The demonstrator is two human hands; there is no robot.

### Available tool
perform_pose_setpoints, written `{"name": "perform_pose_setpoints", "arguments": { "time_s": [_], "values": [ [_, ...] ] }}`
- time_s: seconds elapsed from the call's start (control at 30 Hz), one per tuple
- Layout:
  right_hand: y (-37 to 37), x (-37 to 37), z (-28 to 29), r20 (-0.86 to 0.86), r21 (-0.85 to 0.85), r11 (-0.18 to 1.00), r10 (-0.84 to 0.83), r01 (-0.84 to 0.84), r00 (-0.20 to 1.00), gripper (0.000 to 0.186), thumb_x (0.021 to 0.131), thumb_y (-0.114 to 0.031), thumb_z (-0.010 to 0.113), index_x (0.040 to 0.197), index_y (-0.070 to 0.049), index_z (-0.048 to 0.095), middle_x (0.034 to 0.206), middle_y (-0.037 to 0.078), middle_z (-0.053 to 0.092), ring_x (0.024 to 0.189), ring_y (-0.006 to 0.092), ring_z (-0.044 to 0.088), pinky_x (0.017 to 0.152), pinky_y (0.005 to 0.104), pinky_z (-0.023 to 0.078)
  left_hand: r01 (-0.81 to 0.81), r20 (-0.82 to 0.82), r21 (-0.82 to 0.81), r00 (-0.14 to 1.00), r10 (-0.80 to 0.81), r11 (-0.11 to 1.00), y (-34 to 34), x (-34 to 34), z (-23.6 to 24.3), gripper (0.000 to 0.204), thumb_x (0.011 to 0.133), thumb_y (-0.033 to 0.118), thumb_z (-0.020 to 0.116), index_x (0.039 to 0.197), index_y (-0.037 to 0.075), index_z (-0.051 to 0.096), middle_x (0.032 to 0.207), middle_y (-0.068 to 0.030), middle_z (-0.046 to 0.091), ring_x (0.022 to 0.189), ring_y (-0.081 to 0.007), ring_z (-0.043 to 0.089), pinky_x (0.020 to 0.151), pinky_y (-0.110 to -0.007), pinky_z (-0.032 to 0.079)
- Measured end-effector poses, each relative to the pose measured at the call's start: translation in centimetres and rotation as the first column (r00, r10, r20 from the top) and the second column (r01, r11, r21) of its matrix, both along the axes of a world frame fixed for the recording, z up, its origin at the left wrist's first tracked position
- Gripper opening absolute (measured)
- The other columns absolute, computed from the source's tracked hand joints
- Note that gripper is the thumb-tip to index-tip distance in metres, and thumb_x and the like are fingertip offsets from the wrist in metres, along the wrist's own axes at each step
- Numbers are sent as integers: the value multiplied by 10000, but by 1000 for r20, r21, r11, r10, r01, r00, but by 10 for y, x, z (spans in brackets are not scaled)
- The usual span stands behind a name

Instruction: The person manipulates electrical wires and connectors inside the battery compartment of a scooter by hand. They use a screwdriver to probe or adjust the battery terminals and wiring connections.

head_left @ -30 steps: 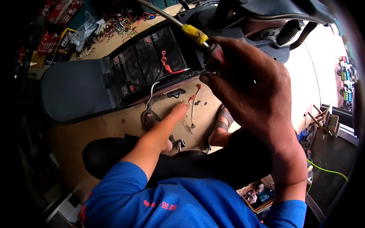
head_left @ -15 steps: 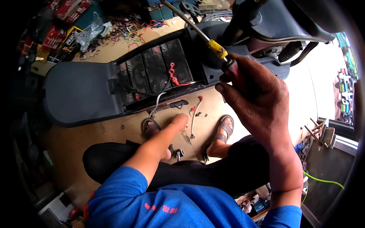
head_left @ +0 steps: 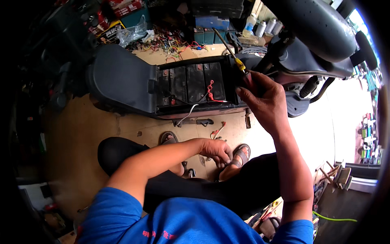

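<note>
My right hand (head_left: 263, 97) grips a screwdriver (head_left: 239, 64) with a red handle, a long shaft and yellow tape, raised at the right end of a scooter's open battery box. Dark batteries (head_left: 177, 83) sit inside, with a red lead and terminal rings (head_left: 211, 92) and a white wire (head_left: 191, 112) hanging out. My left hand (head_left: 216, 151) hangs between my knees beside my right sandal, fingers loosely bent and apart, nothing visible in it. A short white wire with red connectors (head_left: 220, 129) lies on the floor just above it.
The grey seat (head_left: 118, 81) sits left of the box; the scooter's front (head_left: 321, 32) rises at upper right. Behind lie scrap wires (head_left: 170, 42), boxes (head_left: 122, 10), teal blocks (head_left: 209, 36), a bottle and cans (head_left: 261, 28). A green cord (head_left: 337, 218) and wooden pieces (head_left: 327, 173) are at right.
The view has shifted, showing more of the clutter behind. My left hand has moved right and lower relative to the scooter, toward my right foot. My right hand still grips the screwdriver.
</note>
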State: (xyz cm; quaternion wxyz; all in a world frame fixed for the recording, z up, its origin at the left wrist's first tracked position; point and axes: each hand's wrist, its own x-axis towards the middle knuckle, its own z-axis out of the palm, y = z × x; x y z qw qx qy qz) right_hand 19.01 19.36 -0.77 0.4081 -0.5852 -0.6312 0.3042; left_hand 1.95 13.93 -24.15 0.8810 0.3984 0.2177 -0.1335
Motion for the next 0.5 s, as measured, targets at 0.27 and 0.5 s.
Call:
{"name": "perform_pose_setpoints", "arguments": {
  "time_s": [0.27,0.5],
  "values": [
    [-4,1,-1,-48,-43,999,19,-21,999,269,935,-146,819,1086,40,697,849,-36,610,795,55,506,739,244,473,-326,256,-465,840,478,823,-17,-25,129,178,997,77,666,1161,16,695,1086,-124,731,962,-211,742,737,-292,566],
    [-7,7,-10,-87,-224,971,64,-82,994,472,932,-44,783,1366,59,628,1120,68,750,1014,105,675,903,264,544,-749,166,-75,641,749,658,46,-72,153,201,1004,99,691,1191,25,689,1006,-73,742,856,-173,746,675,-269,581]
  ]
}}
